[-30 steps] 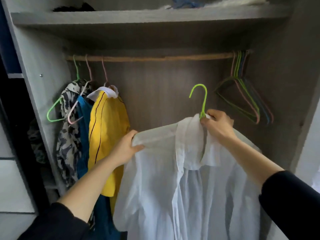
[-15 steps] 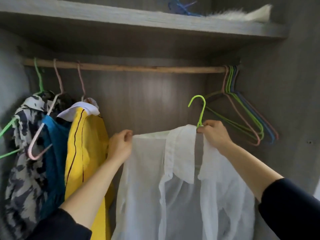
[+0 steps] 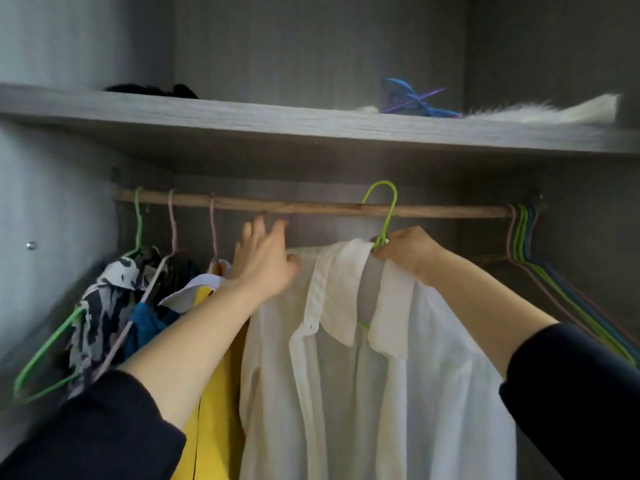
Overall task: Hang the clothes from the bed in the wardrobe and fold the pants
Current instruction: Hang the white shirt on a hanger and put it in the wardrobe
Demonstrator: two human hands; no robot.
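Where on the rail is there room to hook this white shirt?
The rail is bare from the third pink hook to the empty hangers bunched at its right end. Its left end is crowded with hung clothes.

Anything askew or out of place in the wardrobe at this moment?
Yes. At the left end of the rail, a bare green hanger hangs tilted against the patterned garment with nothing on it, apart from the spare hangers bunched at the right end. The white shirt looks fine.
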